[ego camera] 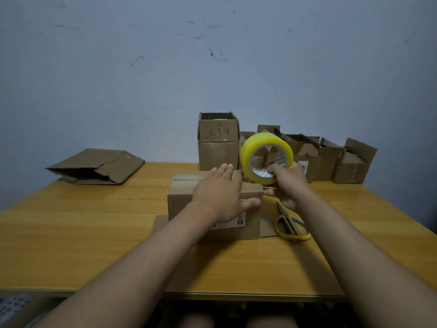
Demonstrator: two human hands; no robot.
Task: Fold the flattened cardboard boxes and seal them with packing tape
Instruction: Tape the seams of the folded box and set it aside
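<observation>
A folded cardboard box [182, 197] stands in the middle of the wooden table [82, 233], its top flaps closed. My left hand [218, 192] lies flat on the box's top right part, fingers straight, thumb down over the front face. My right hand [287, 183] grips a yellow roll of packing tape [250, 152] just past the box's right end, fingers hooked through the core. The roll is held upright and tilted, above the table. A short strip of tape seems to run from the roll to the box's right edge.
Yellow-and-grey scissors [292, 224] lie on a flat cardboard piece right of the box. A flattened stack of boxes [99, 166] lies at the back left. A tall open box [218, 140] and several open boxes [347, 162] line the wall.
</observation>
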